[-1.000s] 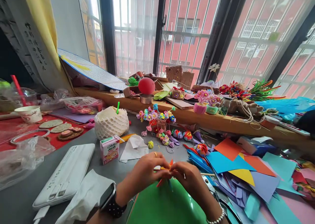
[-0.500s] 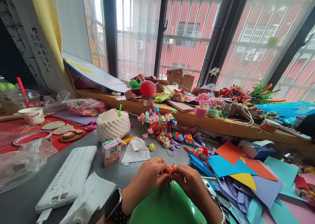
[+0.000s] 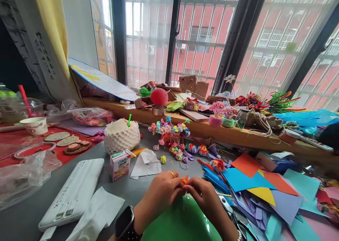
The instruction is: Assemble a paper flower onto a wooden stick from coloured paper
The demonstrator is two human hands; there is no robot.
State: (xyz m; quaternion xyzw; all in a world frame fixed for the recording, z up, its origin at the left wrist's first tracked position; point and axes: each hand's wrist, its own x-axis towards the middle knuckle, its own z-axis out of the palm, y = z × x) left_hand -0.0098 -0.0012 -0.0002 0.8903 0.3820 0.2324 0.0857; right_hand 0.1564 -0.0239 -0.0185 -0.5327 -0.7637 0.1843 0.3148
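the small orange piece (image 3: pixel 184 179) sits at 12 o'clock from where my fingers (image 3: pixel 178 187) meet, mostly hidden, so i cannot tell its long axis. neither hand is nearer: my left hand (image 3: pixel 164 188) and right hand (image 3: pixel 203 192) both pinch it, 2 sets of fingers closed together at the far edge of the shiny green surface (image 3: pixel 180 225). my left forearm (image 3: pixel 141 212) slants toward 7 o'clock, my right forearm (image 3: pixel 225 220) toward 5, backs of both hands turned up.

The paper piece (image 3: pixel 184 179) shows orange, the surface (image 3: pixel 182 221) beneath it green. The bench (image 3: pixel 134 190) is grey, the power bank (image 3: pixel 75 186) white with dark lettering, the watch strap (image 3: pixel 130 233) black with white dots.
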